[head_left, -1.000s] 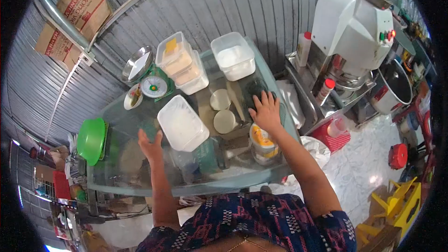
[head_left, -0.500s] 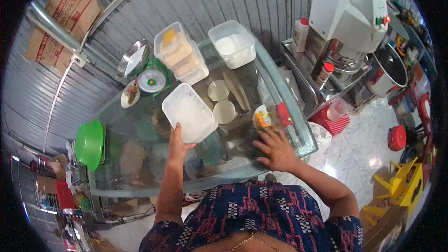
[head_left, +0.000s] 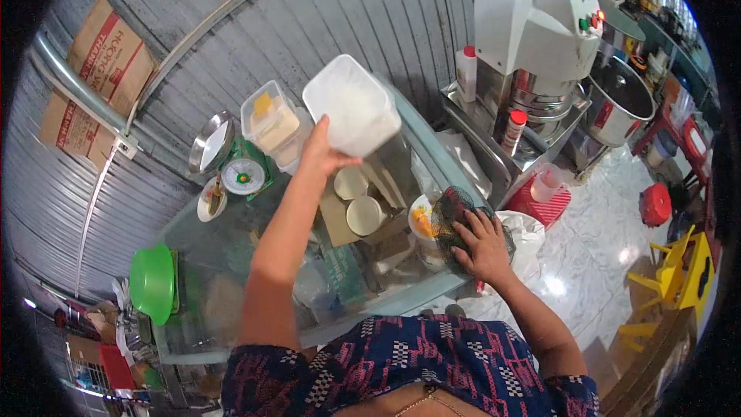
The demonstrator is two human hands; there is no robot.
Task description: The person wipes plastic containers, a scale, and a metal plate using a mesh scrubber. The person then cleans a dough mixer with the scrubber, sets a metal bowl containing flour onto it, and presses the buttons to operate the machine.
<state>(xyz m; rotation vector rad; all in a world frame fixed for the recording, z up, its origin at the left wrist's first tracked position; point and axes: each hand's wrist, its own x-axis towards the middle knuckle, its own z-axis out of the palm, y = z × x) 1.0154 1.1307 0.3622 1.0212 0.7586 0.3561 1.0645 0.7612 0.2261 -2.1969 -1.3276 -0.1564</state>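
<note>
My left hand (head_left: 326, 153) grips the near edge of a white plastic tub (head_left: 353, 108), raised and tilted over the back right of the glass-topped table. The tub covers the spot where another white container stood; whether they touch, I cannot tell. At the table's right edge, my right hand (head_left: 483, 247) is on a dark mesh net (head_left: 445, 230), with its fingers bent over it. The net partly covers something red. Beside it stands a bowl with orange-yellow pieces (head_left: 421, 218). Two round pale tubs (head_left: 365, 216) sit between my hands.
Stacked clear containers (head_left: 270, 120), a green dial scale (head_left: 244, 176) and a small bowl (head_left: 212, 201) line the table's back left. A green basin (head_left: 152, 284) sits at the left end. To the right are a large mixer (head_left: 525, 23), a steel pot (head_left: 620, 100) and yellow stools (head_left: 664, 282).
My left hand has carried the white tub up and to the back right. My right hand has shifted right, and the dark net now shows under it. The view has shifted slightly.
</note>
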